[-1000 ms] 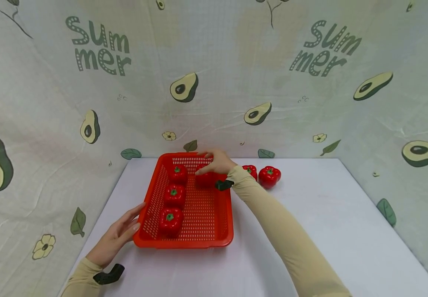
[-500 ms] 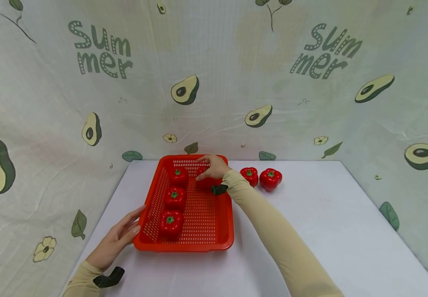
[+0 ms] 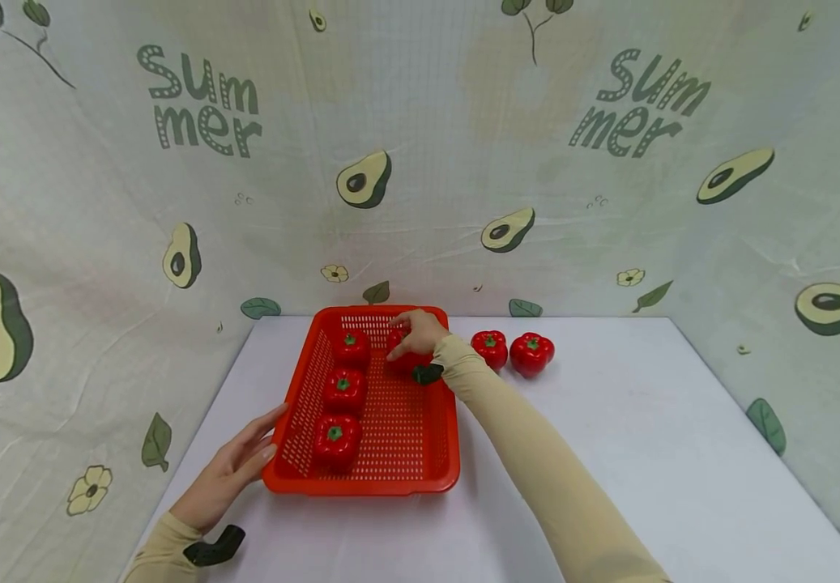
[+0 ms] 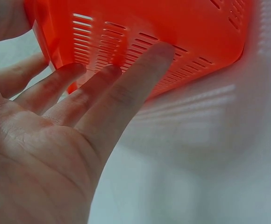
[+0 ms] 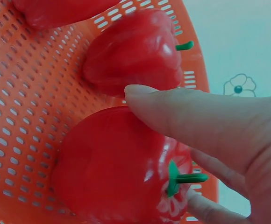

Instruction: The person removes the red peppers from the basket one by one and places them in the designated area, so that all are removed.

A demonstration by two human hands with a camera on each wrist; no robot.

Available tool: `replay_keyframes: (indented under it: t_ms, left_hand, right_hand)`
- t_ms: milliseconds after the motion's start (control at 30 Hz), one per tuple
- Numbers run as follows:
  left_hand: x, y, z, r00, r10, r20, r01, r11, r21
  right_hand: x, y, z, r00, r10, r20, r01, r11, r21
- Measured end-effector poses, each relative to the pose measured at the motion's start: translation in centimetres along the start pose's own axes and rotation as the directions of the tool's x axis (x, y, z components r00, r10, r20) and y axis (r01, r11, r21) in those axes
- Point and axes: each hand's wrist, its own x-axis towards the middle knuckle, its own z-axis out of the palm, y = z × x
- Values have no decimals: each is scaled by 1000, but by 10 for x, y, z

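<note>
My right hand [image 3: 420,332] reaches over the back right of a red plastic basket [image 3: 390,489]. It grips a red bell pepper [image 5: 112,163] there; in the right wrist view the thumb lies along one side and the other fingers are partly hidden behind it. Along the basket's left side stand three more bell peppers, the back one [image 3: 351,348], the middle one [image 3: 344,390] and the front one [image 3: 336,440]. My left hand [image 3: 226,470] touches the basket's front left edge, its fingers [image 4: 131,91] nearly straight against the slotted outer wall.
On the white table [image 3: 609,453], just right of the basket, are two more red bell peppers, a nearer-in one [image 3: 489,348] and an outer one [image 3: 531,354]. A printed cloth [image 3: 427,162] with avocados hangs behind and at both sides.
My right hand has shifted slightly down and left in the head view, still around the bell pepper at the basket's back right. My left hand stays at the basket's edge.
</note>
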Motion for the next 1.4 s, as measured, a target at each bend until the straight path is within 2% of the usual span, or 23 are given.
replay_keyframes:
  t_ms: [100,200,367,867,1133,1400]
  left_hand:
    - [-1,1,1,1000,-5,1,5,1000,-2]
    - [0,1,1,1000,21,16,-21,1000,1]
    - [-1,1,0,1000,10,9,-10,1000,1]
    - [-3,3,1,999,26,20,-26,1000,4]
    - [-2,3,1,1000,21,8,-21,1000,19]
    - [-2,1,1,998,56,29,-57,998,11]
  right_hand:
    - [2,3,2,1000,10,1,-10,1000,-4]
    - [2,4,2,1000,10,-8,-10,1000,-7]
    - [-2,1,2,1000,3,-5,-3,1000,-3]
    - [-6,2,3,999,-33,-31,34,999,11]
    - [-9,-2,0,997,-65,-32,67,996,51]
    - [-14,-10,-5,996,-83,-33,85,994,65]
